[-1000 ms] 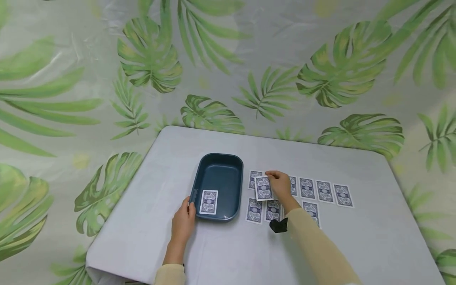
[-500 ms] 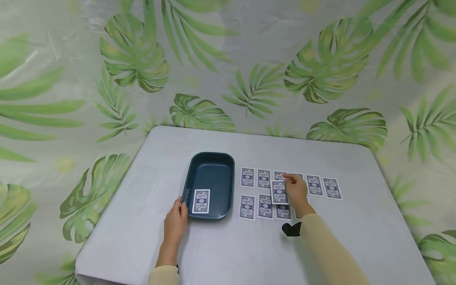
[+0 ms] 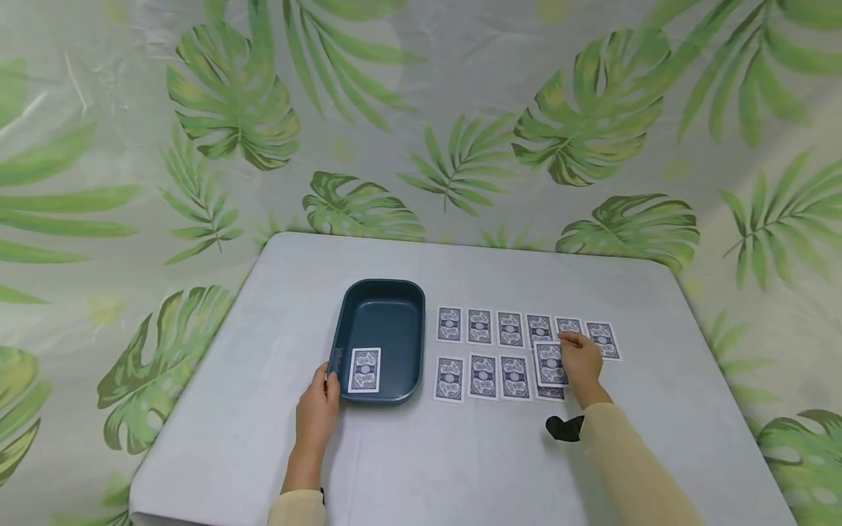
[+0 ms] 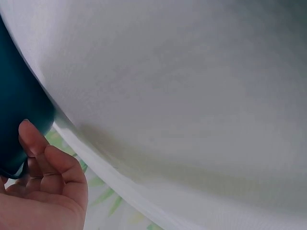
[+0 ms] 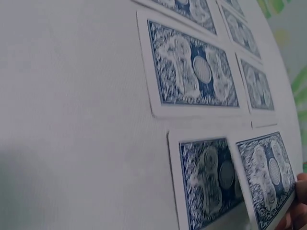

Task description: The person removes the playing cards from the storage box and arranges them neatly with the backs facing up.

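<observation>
My left hand [image 3: 317, 413] grips the near left rim of a dark blue rectangular tray [image 3: 387, 310]. Fingers curl round the tray's edge in the left wrist view. One playing card [image 3: 365, 370], back up, lies in the tray's near left part. Between thumb and fingers, my right hand [image 3: 582, 365] pinches another playing card [image 3: 550, 364] by its right edge. This held card is tilted and overlaps the rightmost card [image 5: 208, 177] of the near row, and its patterned back [image 5: 268, 175] shows in the right wrist view.
Two rows of face-down cards lie right of the tray, a far row [image 3: 509, 329] and a shorter near row [image 3: 483, 377]. A white cloth [image 3: 460, 460] covers the table. Behind it hangs a leaf-patterned sheet [image 3: 460, 95]. A black strap piece [image 3: 564, 429] dangles at the right wrist.
My right hand has carried the pinched card rightward along the rows, uncovering cards on the left. My left hand stays on the tray. The head view has shifted slightly right.
</observation>
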Demonstrator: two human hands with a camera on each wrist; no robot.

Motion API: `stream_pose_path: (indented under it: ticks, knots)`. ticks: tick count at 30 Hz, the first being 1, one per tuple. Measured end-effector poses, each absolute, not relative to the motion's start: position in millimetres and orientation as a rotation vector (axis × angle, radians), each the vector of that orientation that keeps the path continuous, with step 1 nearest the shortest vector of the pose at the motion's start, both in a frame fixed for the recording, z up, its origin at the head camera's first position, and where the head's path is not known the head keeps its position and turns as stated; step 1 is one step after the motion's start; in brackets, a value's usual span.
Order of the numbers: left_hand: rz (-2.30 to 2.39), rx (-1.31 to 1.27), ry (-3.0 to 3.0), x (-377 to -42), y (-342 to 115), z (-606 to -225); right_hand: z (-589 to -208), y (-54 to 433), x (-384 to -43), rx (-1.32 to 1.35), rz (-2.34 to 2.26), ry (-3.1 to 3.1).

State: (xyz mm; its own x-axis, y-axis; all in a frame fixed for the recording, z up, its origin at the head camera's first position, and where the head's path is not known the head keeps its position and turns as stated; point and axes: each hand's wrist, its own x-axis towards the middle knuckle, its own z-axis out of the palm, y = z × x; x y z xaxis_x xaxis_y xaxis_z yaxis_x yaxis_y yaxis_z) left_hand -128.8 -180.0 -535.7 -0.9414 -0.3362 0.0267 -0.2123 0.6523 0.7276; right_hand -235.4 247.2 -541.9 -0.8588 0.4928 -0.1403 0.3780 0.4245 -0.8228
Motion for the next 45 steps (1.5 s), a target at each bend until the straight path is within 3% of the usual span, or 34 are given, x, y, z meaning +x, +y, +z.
stream_pose_path:
  ticks: [21, 45]
  knots:
    - [-1.157, 0.429, -2.702, -128, -179, -533, -548, 288, -217, -0.959, 1.340, -2.467]
    - [-1.171, 0.456, -2.710, -128, -180, -535, -554, 288, -211, -0.778, 1.117, -2.519]
